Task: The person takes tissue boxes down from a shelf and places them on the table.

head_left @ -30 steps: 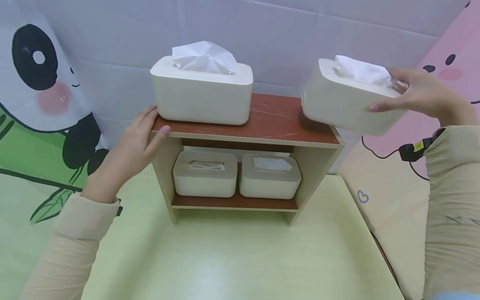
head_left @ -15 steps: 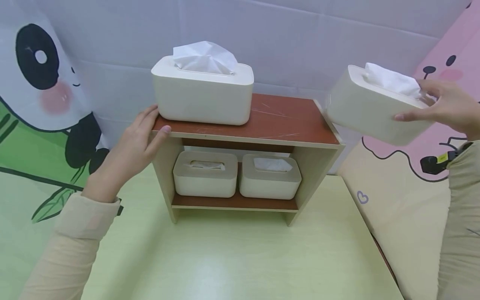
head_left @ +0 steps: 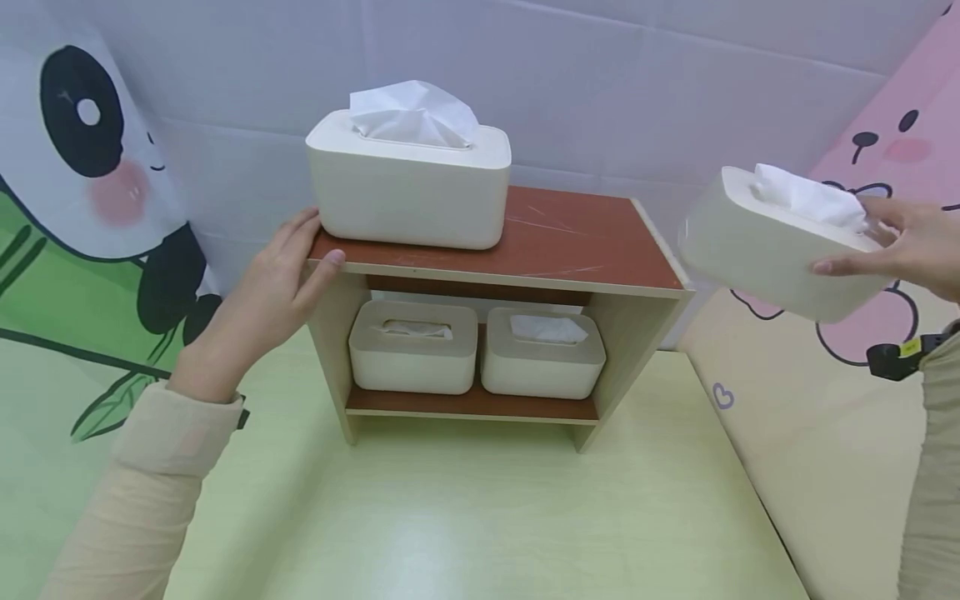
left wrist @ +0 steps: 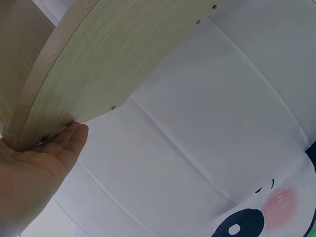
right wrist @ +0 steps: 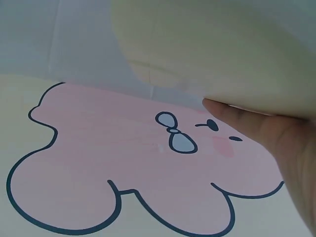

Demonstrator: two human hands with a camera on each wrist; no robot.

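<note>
Fingers (head_left: 888,208) of the person's right hand (head_left: 911,250) are clamped with the thumb on the right end of a tissue box (head_left: 787,258): thumb on the front face, fingers at the far side, their tips hidden from me. Position of the box: in the air, to the right of the shelf (head_left: 585,237), tilted with its right end low. Change noted: a second ago it overlapped the right end of the top board; it has since moved outward and downward, free of the edge. Judged from this, the lift off the shelf is complete and the right hand alone bears the load. The left hand (head_left: 258,296) stays at the shelf's left corner, fingers together along the side, thumb apart at the front edge, apparently as a brace. A second tissue box (head_left: 408,200) remains upright beside it.
</note>
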